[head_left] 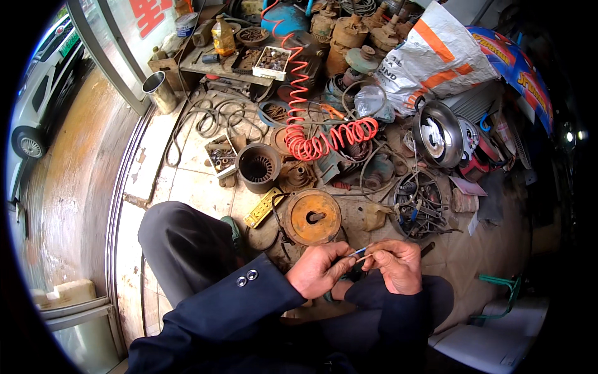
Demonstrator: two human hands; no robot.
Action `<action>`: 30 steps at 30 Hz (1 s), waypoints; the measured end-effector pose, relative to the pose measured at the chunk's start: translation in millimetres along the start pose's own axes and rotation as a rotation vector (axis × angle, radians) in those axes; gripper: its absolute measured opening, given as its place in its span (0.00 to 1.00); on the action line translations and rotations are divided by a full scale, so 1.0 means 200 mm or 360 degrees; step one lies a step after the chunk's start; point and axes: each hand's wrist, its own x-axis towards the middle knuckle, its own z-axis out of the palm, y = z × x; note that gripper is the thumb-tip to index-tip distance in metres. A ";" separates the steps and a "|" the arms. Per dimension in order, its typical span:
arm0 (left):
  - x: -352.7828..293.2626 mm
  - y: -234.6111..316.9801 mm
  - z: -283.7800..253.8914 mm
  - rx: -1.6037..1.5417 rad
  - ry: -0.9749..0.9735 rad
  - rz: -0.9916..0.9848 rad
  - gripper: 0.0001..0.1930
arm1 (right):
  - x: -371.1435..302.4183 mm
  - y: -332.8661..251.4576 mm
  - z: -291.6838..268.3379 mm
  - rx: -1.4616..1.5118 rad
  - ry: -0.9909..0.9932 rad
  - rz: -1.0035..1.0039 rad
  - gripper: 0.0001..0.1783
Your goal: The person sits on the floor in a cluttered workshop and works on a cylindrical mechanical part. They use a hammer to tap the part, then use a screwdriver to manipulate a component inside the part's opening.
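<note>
My left hand (320, 270) and my right hand (397, 267) are close together above my lap. Between their fingertips runs a thin wire (359, 251) with a blue stretch, and a brownish strand shows beside it. Both hands pinch at it, thumb against fingers; whether it is one wire or two I cannot tell. Just beyond my hands lies a rusty orange motor end cover (324, 229) with a shaft stub at its centre. A yellow power strip (264, 208) lies to its left, with a black cord leading off it.
A hollow motor stator (258, 168) stands behind the power strip. A red coiled air hose (324, 142) hangs over the clutter. To the right are a basket of tools (423, 202) and a steel pan (441, 134). A metal cup (160, 92) stands near the doorway.
</note>
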 end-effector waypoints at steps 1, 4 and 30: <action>0.00 0.02 0.00 -0.0026 -0.0006 -0.0064 0.08 | 0.00 -0.02 0.02 -0.0019 0.0010 0.0030 0.07; -0.01 -0.01 0.03 -0.0123 0.0033 -0.0066 0.07 | 0.01 0.01 0.00 -0.0254 0.0017 -0.0123 0.07; -0.03 0.00 0.07 -0.0051 0.0287 0.0258 0.05 | 0.03 0.02 -0.04 -0.0466 -0.0167 -0.0257 0.16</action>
